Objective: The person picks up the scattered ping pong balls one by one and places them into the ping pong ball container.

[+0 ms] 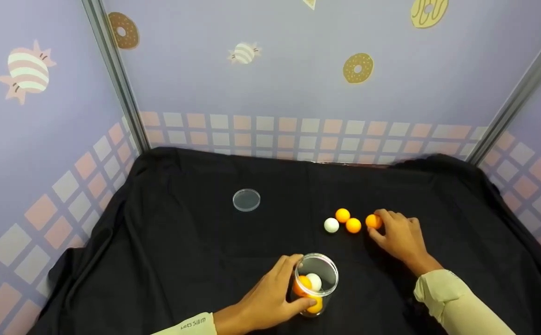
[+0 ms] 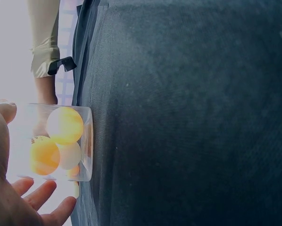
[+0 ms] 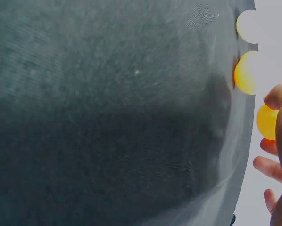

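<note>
My left hand (image 1: pixel 273 293) grips a clear plastic jar (image 1: pixel 328 274) from its left side, thumb in front and fingers behind the rim. Inside the open-topped jar lie a white ball (image 1: pixel 314 281) and several orange balls (image 2: pixel 64 125), table-tennis sized. To the right, my right hand (image 1: pixel 400 235) pinches an orange ball (image 1: pixel 373 221) between thumb and fingertips. In the right wrist view that pinched ball (image 3: pixel 267 121) appears a little above the cloth's edge line. Just left of it, two orange balls (image 1: pixel 353 225) and a white ball (image 1: pixel 331 225) sit grouped on the black cloth.
A round clear lid (image 1: pixel 246 200) lies flat on the black cloth (image 1: pixel 196 242), farther back and left of the jar. Patterned lilac walls (image 1: pixel 289 83) with metal corner posts (image 1: pixel 117 74) enclose the table at the back and both sides.
</note>
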Demonstrator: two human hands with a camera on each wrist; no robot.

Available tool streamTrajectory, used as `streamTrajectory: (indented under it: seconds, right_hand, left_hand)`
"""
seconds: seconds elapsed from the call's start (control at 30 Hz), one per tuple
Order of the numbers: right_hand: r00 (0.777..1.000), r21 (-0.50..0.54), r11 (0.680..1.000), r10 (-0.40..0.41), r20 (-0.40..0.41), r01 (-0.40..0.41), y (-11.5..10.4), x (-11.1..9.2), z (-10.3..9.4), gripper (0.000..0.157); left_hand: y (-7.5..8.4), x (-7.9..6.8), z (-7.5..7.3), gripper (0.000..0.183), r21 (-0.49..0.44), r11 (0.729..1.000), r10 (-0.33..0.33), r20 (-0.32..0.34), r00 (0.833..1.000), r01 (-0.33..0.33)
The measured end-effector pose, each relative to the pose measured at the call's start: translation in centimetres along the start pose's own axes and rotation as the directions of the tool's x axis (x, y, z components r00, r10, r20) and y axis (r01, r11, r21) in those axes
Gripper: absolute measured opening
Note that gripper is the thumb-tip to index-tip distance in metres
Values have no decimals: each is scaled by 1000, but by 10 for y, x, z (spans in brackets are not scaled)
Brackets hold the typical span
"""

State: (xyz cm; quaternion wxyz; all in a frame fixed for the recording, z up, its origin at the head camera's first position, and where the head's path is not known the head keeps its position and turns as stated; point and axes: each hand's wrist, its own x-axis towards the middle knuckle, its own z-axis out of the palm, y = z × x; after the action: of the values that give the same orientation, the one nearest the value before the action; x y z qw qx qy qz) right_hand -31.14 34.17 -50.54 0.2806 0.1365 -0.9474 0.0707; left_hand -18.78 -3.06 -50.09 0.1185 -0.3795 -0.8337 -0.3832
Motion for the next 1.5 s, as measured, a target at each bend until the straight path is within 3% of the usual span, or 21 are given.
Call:
streamTrajectory:
  seconds: [0.6, 0.83, 1.07, 1.5]
  right_hand:
    - [983, 104, 982, -145, -112, 156, -52, 1, -34, 37]
    - [954, 135, 955, -239, -183, 265, -81, -4, -50, 39]
    - [909, 165, 915, -318, -269, 369, -110, -9, -70, 38]
    - [859, 206, 850, -419, -295, 485, -146, -25, -92, 39]
  left_hand:
    - [0, 0, 1, 76, 5, 1000, 18, -13, 1000, -18]
    - [0, 0, 1, 76, 7, 1000, 30, -14, 999, -30]
    - [0, 0, 1, 76, -14, 999, 37, -9, 999, -37]
    - [0, 0, 1, 74, -8, 998, 64, -24, 998, -65]
